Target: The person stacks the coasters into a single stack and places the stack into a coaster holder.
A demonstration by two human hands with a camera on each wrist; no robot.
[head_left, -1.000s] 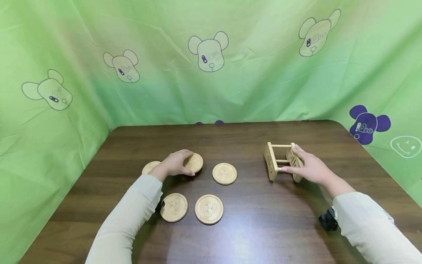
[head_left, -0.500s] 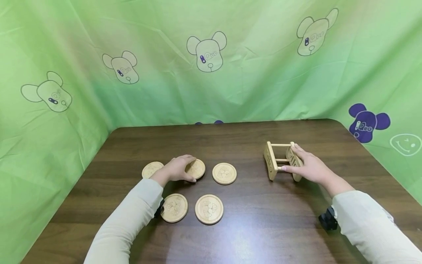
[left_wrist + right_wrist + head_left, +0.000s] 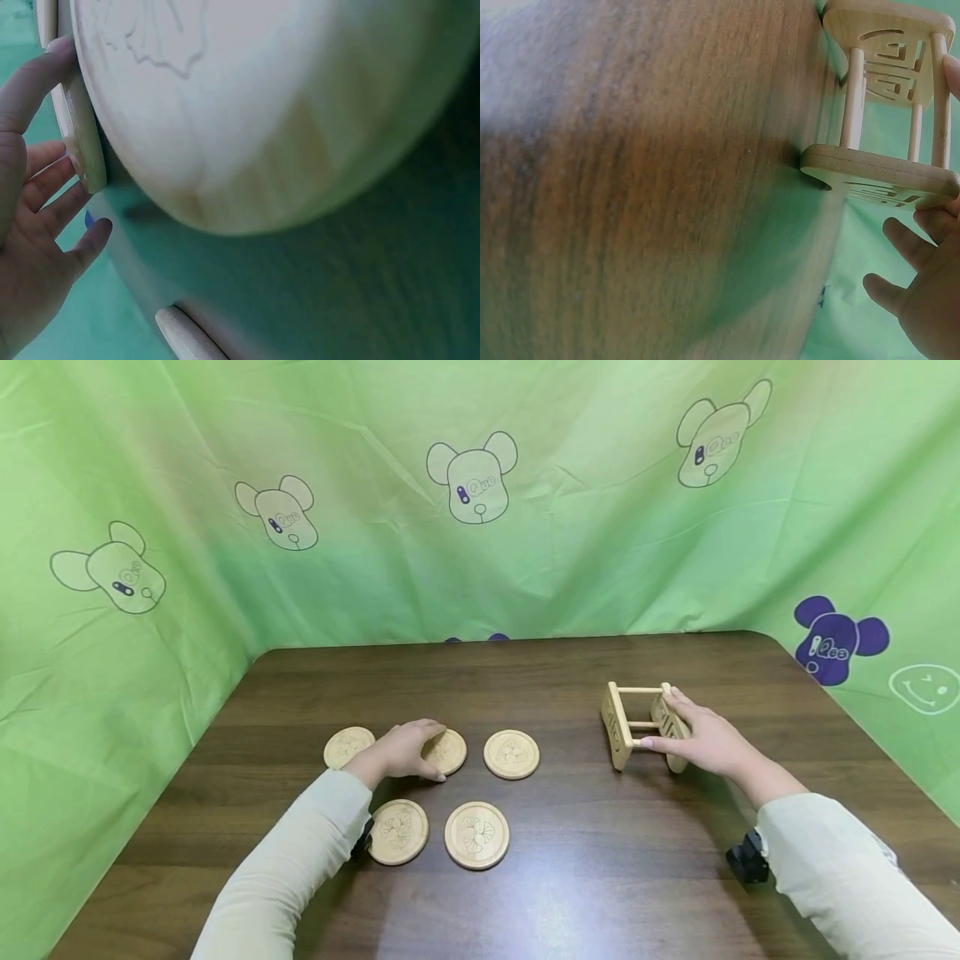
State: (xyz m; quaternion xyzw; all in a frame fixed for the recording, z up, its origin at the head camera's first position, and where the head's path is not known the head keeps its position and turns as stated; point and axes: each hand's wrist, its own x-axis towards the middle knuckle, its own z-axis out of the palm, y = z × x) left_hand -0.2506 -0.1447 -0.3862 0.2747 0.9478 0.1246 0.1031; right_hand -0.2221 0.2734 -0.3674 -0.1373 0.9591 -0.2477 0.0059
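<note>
- The left hand (image 3: 401,749) grasps a coaster (image 3: 452,752) by its rim, thumb at the near edge and fingers at the far one (how firm the hold is, I cannot tell).
- That coaster is what has just changed: a second ago it looked raised and tilted; it has since come down and seems to lie flat on the worktop (image 3: 555,693).
- For the work in hand, I judge the setting-down to be all but complete, though the fingers have not let go.
- The right hand (image 3: 701,739) grips the right end of the rack (image 3: 618,731), its thumb by a crossbar. Neither has visibly shifted over the same second.
- The rack, two cut-out panels joined by bars, stands on the worktop, well apart from the coasters.
- Just beside the held coaster, on its right, lies the back right coaster (image 3: 512,754); the back left coaster (image 3: 347,746) is partly hidden by the left wrist.
- Nearer the person lie the front left coaster (image 3: 401,831) and front right coaster (image 3: 477,836), side by side without touching.
- Beyond the worktop hangs a green sheet (image 3: 480,577).
</note>
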